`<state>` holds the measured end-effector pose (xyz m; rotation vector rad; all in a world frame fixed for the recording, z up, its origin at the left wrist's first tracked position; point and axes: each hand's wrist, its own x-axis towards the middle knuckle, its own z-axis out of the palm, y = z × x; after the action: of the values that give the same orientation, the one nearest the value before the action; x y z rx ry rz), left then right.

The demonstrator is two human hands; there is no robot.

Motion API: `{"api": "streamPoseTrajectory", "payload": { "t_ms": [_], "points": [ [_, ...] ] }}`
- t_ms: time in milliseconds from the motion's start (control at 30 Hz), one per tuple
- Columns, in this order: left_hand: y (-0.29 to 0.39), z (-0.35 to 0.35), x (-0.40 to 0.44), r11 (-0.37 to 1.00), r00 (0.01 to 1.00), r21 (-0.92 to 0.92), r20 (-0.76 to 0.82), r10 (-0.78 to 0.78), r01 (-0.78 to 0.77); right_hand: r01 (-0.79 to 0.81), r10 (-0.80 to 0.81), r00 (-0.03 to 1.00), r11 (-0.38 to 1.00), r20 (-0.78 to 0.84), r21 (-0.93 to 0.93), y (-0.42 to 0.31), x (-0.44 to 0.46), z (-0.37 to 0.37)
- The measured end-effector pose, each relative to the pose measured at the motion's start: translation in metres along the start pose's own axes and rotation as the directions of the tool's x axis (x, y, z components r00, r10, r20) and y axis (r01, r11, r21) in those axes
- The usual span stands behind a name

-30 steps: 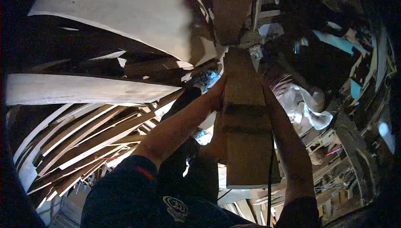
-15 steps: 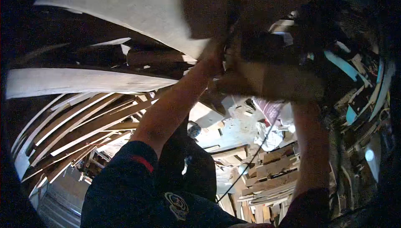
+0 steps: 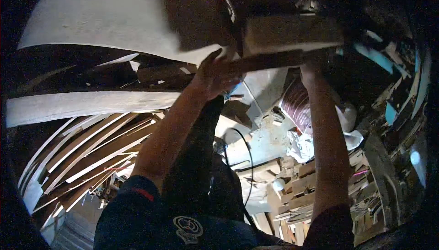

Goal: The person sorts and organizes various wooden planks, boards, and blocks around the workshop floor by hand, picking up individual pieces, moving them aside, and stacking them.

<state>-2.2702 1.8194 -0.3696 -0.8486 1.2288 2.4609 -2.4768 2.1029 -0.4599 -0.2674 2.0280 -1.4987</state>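
Note:
A brown wooden board [image 3: 274, 61] lies crosswise between my hands, its long edge toward me. My left hand [image 3: 217, 74] is at the board's left end, with the thumb raised and the other fingers curled beneath it. Near the right end, my right hand [image 3: 310, 69] grips the board from the near side; its fingertips are lost in shadow. Just beyond the board is a broader brown wooden surface [image 3: 292, 30], dimly lit.
A large pale panel [image 3: 100, 12] fills the upper left, above a long pale plank [image 3: 91, 106]. Stacked thin strips [image 3: 91, 149] lie below. A black cable [image 3: 251, 158] hangs near my body. White plastic [image 3: 299, 147] and wood pieces [image 3: 302, 195] lie lower right.
The board, earlier pointing lengthwise toward me, has swung round crosswise, uncovering the floor below. My right hand has moved up to its right end. The black cable now hangs in a loop.

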Motion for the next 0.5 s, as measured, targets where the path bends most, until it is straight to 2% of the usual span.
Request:
{"api": "streamPoseTrajectory", "payload": {
  "t_ms": [33, 67, 133, 167, 267, 500],
  "points": [
    [0.004, -0.009, -0.002, 0.96, 0.987, -0.254, 0.14, -0.085, 0.119, 0.077, -0.084, 0.995, 0.99, -0.056, -0.117, -0.005, 0.0, 0.006],
    [0.008, -0.018, -0.002, 0.841, 0.946, -0.47, 0.293, -0.139, 0.269, 0.103, -0.121, 0.989, 0.977, -0.086, -0.187, -0.009, -0.004, 0.011],
    [-0.009, -0.029, -0.009, 0.967, 0.946, -0.15, 0.284, -0.158, 0.206, 0.034, -0.065, 0.992, 0.965, -0.111, -0.261, -0.015, -0.015, 0.021],
    [-0.007, -0.026, -0.012, 0.978, 0.958, -0.074, 0.228, -0.176, 0.198, -0.004, -0.031, 0.992, 0.959, -0.119, -0.285, -0.018, -0.019, 0.026],
    [0.017, 0.006, -0.008, 0.978, 0.985, -0.114, 0.034, -0.171, 0.174, -0.098, 0.061, 0.99, 0.95, -0.131, -0.296, -0.031, -0.034, 0.036],
    [0.044, 0.037, -0.002, 0.987, 0.984, -0.055, -0.092, -0.154, 0.149, -0.185, 0.179, 0.983, 0.966, -0.05, -0.182, -0.052, -0.075, 0.034]
  ]
}}
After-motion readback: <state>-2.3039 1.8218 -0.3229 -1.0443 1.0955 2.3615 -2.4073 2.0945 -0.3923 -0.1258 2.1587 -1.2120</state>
